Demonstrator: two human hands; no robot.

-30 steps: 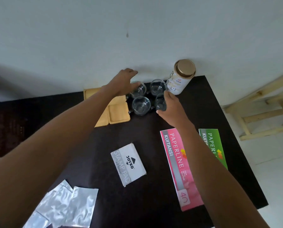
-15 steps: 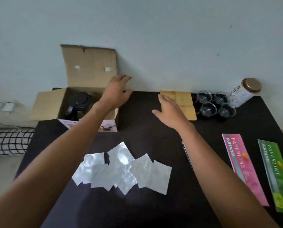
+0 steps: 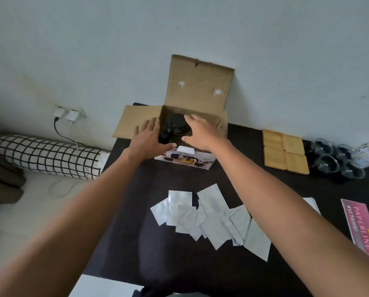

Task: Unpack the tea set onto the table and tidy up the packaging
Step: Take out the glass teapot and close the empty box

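**Both hands at the teapot in the open carton**

Head view: A cardboard box (image 3: pixel 192 116) stands at the far edge of the dark bench (image 3: pixel 170 264), against the wall, its lid flap upright and a side flap folded out to the left. Inside it sits a black teapot (image 3: pixel 175 127), its round lid facing up. The left hand (image 3: pixel 149 139) lies with spread fingers against the pot's left side, at the box's near left corner; the right hand (image 3: pixel 197 133) curves over the pot's right side and top. Both hands touch the pot, but whether either has a firm grip cannot be told. The pot is still within the box walls.

Toward the far right corner of the bench, four square wooden coasters (image 3: pixel 285 152) lie in a two-by-two block, touching one another. Just right of them, four glass cups (image 3: pixel 336 160) stand clustered together. Near the middle of the bench a heap of silvery plastic sleeves (image 3: pixel 211 219) lies overlapping. A pink receipt book (image 3: pixel 363 228) lies at the right edge. Off the bench's left edge, a checked bolster (image 3: pixel 44 157) lies on the floor.
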